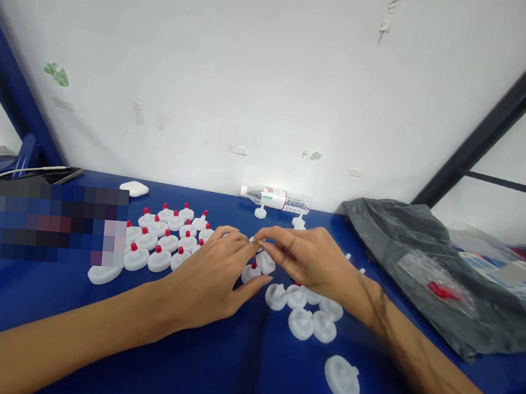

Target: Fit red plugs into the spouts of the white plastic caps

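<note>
My left hand (220, 272) reaches in from the left, palm down, fingers stretched forward and thumb apart. Its fingertips meet those of my right hand (306, 258), whose thumb and fingers pinch together. What sits in the pinch is small and mostly hidden. Just under the right fingers is a white round cap (266, 262). Beside it, near my left thumb, stands a white cap with a red tip (251, 273). Many more red-tipped white caps (159, 258) stand grouped left of my left hand. White caps with no red tip showing (301, 323) lie below my right hand.
A clear plastic bottle (274, 198) lies along the wall. On the right, a grey plastic bag (421, 264) carries a clear bag of small red pieces (444, 290). A white oval object (134, 188) is at the back left. One loose cap (342, 379) lies near the front.
</note>
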